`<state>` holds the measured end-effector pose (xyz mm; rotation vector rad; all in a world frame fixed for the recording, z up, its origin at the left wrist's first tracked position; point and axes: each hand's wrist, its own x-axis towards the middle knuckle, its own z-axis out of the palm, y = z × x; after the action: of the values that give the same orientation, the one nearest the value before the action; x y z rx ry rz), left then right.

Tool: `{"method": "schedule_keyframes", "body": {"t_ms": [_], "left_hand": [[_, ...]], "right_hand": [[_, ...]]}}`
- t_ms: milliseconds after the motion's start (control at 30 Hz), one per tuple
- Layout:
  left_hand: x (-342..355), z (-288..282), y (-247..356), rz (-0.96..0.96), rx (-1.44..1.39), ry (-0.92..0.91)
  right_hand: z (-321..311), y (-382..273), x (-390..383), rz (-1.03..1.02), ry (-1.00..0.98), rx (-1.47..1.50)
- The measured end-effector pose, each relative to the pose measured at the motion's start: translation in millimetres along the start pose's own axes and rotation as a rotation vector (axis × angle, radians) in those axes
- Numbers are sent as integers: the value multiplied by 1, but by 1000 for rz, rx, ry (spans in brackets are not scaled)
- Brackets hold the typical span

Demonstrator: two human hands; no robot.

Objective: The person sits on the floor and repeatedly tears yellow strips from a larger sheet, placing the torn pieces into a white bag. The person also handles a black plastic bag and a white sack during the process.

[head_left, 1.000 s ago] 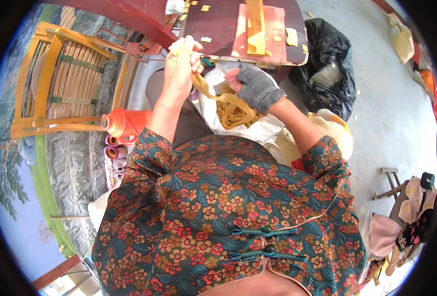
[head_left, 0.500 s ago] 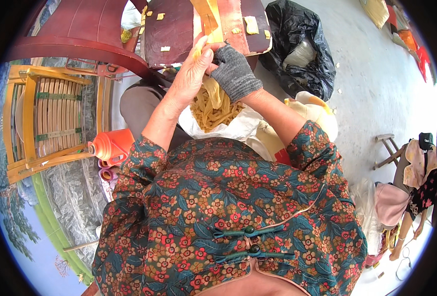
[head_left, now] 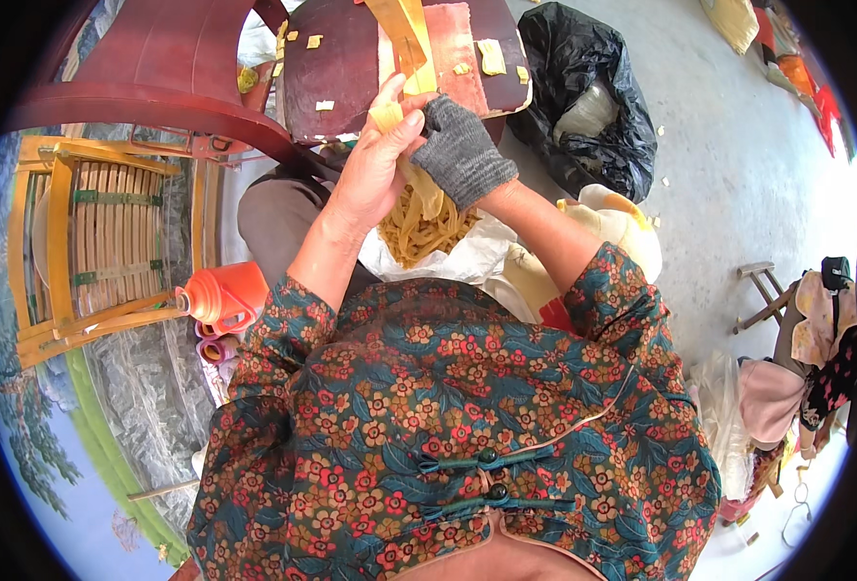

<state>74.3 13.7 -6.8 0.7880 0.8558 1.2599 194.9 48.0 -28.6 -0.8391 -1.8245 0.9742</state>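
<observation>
My bare left hand point(head_left: 370, 172) is closed on a soft, pale yellow strip point(head_left: 386, 118), which shows between its thumb and fingers. Against it sits my right hand point(head_left: 462, 152) in a grey fingerless knit glove, its fingers curled and mostly hidden. A longer yellowish piece point(head_left: 424, 190) hangs below both hands, over a heap of tan-yellow strips point(head_left: 423, 232) in a white plastic bag point(head_left: 481, 248). Just beyond my fingertips a flat yellow wooden piece point(head_left: 411, 44) stands upright at a dark red seat point(head_left: 331, 73) with a pink cloth point(head_left: 455, 48).
A black plastic bag point(head_left: 583, 97) lies right of the seat. To the left are an orange flask point(head_left: 223, 295), a wooden folding chair point(head_left: 114, 228) and a red chair arm point(head_left: 157, 97). Another person point(head_left: 820, 358) is at the far right beside a small stool point(head_left: 762, 295).
Both hands have come slightly nearer to me. More of the pale yellow strip shows in my left hand. The person at the far right has shifted an arm.
</observation>
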Motion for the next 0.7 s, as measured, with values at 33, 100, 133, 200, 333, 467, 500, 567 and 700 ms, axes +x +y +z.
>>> {"method": "schedule_keyframes", "body": {"t_ms": [33, 100, 133, 200, 333, 467, 500, 567, 700], "left_hand": [[1, -1, -3, 7, 4, 13], [1, -4, -4, 29, 27, 46], [1, -5, -1, 43, 46, 62], [-2, -11, 9, 111, 261, 50], [0, -19, 14, 257, 488, 264], [5, -19, 8, 346, 553, 235], [4, -16, 6, 339, 508, 272], [1, -12, 2, 328, 417, 340], [-17, -28, -7, -470, 62, 193]], "right_hand": [[0, 2, 0, -47, 24, -12], [-2, 7, 5, -59, -10, -55], [-5, 8, 7, -65, -27, -77], [-12, 7, 11, 3, -57, -122], [-9, 13, 9, -63, -91, -286], [-3, 13, 10, -10, -117, -404], [-4, 10, 10, 34, -135, -430], [-17, 5, 8, -153, -21, -421], [-20, 0, 6, -457, 53, -404]]}}
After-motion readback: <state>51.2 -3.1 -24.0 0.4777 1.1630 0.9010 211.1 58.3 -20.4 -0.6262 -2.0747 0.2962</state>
